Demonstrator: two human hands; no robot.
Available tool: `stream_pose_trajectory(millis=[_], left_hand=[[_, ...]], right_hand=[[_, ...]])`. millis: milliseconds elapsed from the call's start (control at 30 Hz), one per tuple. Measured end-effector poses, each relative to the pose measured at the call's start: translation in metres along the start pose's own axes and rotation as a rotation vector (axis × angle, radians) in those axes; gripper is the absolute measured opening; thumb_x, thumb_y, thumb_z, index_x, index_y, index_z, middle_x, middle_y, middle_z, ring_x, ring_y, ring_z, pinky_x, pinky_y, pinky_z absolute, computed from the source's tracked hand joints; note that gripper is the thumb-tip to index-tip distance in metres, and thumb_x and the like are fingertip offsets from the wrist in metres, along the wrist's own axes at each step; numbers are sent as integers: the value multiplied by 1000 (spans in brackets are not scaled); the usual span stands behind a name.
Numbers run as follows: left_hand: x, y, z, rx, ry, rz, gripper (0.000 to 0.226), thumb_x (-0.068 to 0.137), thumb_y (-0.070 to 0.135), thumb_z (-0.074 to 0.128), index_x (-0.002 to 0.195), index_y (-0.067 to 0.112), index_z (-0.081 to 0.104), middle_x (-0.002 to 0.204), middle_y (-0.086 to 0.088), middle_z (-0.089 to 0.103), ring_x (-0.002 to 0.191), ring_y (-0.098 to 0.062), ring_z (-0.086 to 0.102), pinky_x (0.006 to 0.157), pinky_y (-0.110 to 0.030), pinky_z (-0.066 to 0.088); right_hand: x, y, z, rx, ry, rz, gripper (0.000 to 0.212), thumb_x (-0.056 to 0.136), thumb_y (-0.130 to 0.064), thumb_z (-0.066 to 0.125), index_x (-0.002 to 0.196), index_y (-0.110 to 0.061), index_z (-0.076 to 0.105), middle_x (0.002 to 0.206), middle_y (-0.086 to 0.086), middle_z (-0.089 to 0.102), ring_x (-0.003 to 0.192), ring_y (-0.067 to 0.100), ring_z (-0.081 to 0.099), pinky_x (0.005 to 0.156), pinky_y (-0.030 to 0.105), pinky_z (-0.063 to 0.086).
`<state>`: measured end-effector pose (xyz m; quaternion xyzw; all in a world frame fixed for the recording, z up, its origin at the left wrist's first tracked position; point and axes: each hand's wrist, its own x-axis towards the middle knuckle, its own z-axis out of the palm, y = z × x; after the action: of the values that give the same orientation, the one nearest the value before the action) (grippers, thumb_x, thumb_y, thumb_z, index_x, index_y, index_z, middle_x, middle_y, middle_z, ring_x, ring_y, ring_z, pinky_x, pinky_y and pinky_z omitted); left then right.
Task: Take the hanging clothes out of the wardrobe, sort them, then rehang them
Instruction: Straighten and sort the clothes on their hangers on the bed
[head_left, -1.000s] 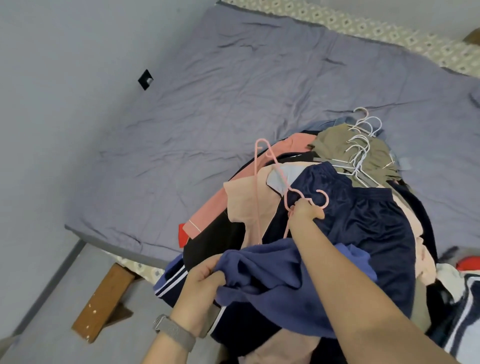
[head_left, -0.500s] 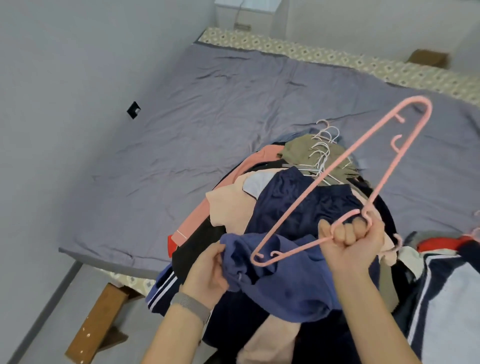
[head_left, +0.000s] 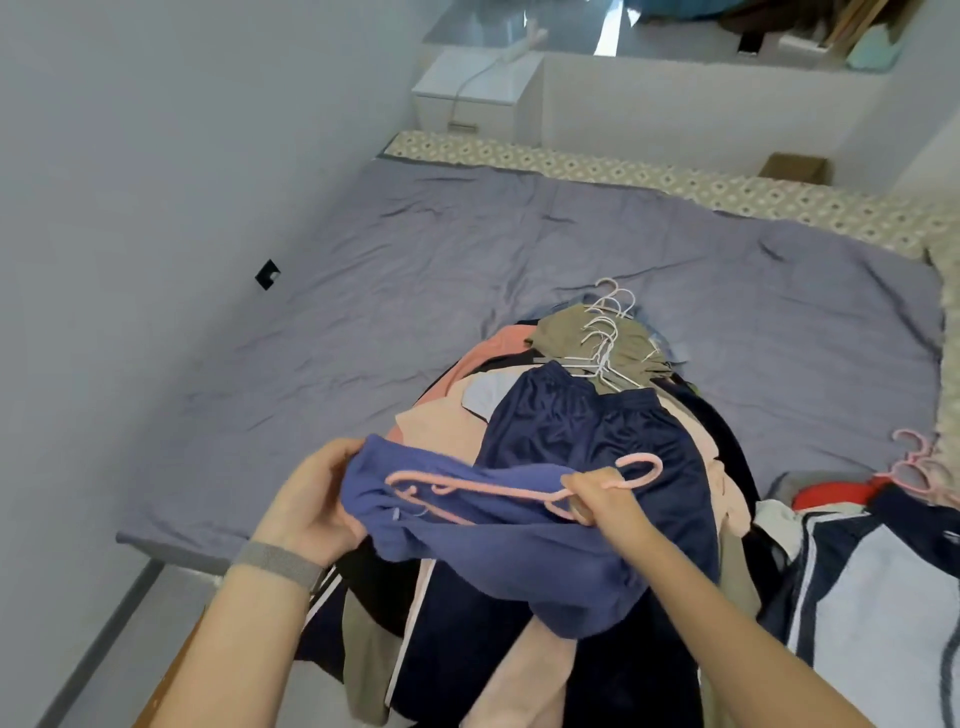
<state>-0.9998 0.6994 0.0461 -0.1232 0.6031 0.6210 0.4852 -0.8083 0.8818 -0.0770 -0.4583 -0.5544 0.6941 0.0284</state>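
Note:
A blue-violet garment hangs in front of me above a heap of clothes on the bed. My left hand grips its left edge. My right hand grips a pink hanger near its hook, and the hanger lies level across the top of the garment, its far end near my left hand. Dark navy shorts lie on top of the heap just behind.
The grey bedsheet spreads to the left and back. White hangers lie bunched on an olive garment at the heap's far end. More pink hangers and striped clothes lie at the right. A wall runs along the left.
My right hand picked the pink hanger off the heap, swung it up, then brought it down level onto the blue-violet garment. My left hand raised the garment's edge. The view tilted up.

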Motion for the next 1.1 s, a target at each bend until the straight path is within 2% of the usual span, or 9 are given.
stream_pose_trajectory(millis=[67,233,400,500,600,700,767,967,1100], left_hand=[[-2,3,-1,64,29,12,24,92,14,48,84,4,68,83,-11,67,72,-19,65,62,-28,56],[7,-19,27,764,170,358,18,88,13,60,79,-1,68,75,-3,64,72,-14,56,73,-28,47],[2,-29,58,1179,-76,605,10,91,22,56,85,23,64,76,3,65,65,-3,51,65,-17,39],[-8,-31,57,1231,-150,746,7,90,36,53,89,29,53,78,13,60,71,0,53,66,-13,40],[-13,-29,52,1315,-151,897,12,84,49,42,88,41,50,81,17,60,76,-4,57,71,-24,46],[-25,-16,56,1204,-86,1001,9,84,40,48,86,43,57,89,25,64,81,2,61,76,-18,46],[-32,-2,61,1133,-50,1027,15,84,32,55,84,46,60,90,26,66,84,2,63,78,-18,47],[-52,42,86,1099,-129,1007,12,85,26,63,88,36,69,86,17,70,86,-3,65,81,-30,51],[-65,61,105,1018,-147,1040,21,86,10,64,86,30,70,84,16,70,81,3,63,78,-15,47]], right_hand=[[-7,-14,-16,-300,-90,-27,49,84,-19,55,40,-22,32,42,-1,30,44,14,25,59,37,23],[-33,-66,-4,-822,-264,-283,51,86,-41,56,43,-16,43,50,-15,53,69,-3,56,67,34,46],[-53,-114,10,-620,-174,-518,44,89,-42,57,50,-25,47,47,-15,49,51,4,43,57,27,40],[-60,-126,-3,-559,-135,-588,43,92,-36,58,55,-22,40,47,-14,42,50,5,35,55,25,30],[-64,-123,-25,-400,-193,-589,18,83,-33,70,81,-19,58,72,-14,53,64,4,47,62,24,39],[-66,-113,-65,-553,-208,-594,47,70,-36,79,110,-38,55,114,-19,54,103,1,53,83,22,45],[-71,-107,-92,-714,-160,-614,46,69,-46,77,111,-39,59,112,-23,57,106,1,54,87,20,43],[-102,-109,-127,-678,-21,-693,7,90,-33,61,94,-33,65,95,-21,65,89,1,60,75,13,41],[-116,-127,-135,-621,238,-806,10,85,-42,52,85,-48,60,89,-30,63,82,-9,56,72,4,37]])
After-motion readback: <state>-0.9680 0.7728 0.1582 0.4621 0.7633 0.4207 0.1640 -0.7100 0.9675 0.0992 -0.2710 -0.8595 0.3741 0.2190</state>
